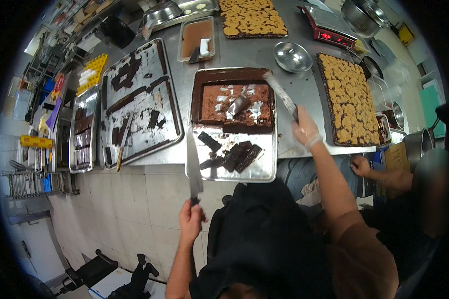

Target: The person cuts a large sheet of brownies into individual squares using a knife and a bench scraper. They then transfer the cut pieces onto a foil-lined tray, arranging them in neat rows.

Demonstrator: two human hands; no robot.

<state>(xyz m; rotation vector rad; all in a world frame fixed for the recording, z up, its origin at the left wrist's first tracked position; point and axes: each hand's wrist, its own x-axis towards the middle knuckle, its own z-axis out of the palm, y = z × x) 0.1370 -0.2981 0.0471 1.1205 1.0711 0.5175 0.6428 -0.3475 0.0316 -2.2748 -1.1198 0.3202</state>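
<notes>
My left hand (191, 220) holds a long-bladed knife (194, 160) by its dark handle, the blade upright across the near left rim of a sheet pan (269, 164). In my right hand (305, 127), which wears a clear glove, is a smeared metal spatula (282, 91). Its tip reaches the far right corner of the chocolate slab (217, 101) in the pan. The slab has a smooth dark border and a rough, crumbly brown middle with shiny patches. A glossy dark piece (240, 104) lies on that middle. Cut dark strips (243, 157) lie in the pan's near part.
To the left stands a tray (161, 116) with chocolate scraps and another knife (124, 140). Beyond are a tub of brown liquid (197, 35), a metal bowl (292, 56) and a scale (329, 28). Crumb-topped slabs (348, 101) sit right. Another person's hand (360, 166) is at right.
</notes>
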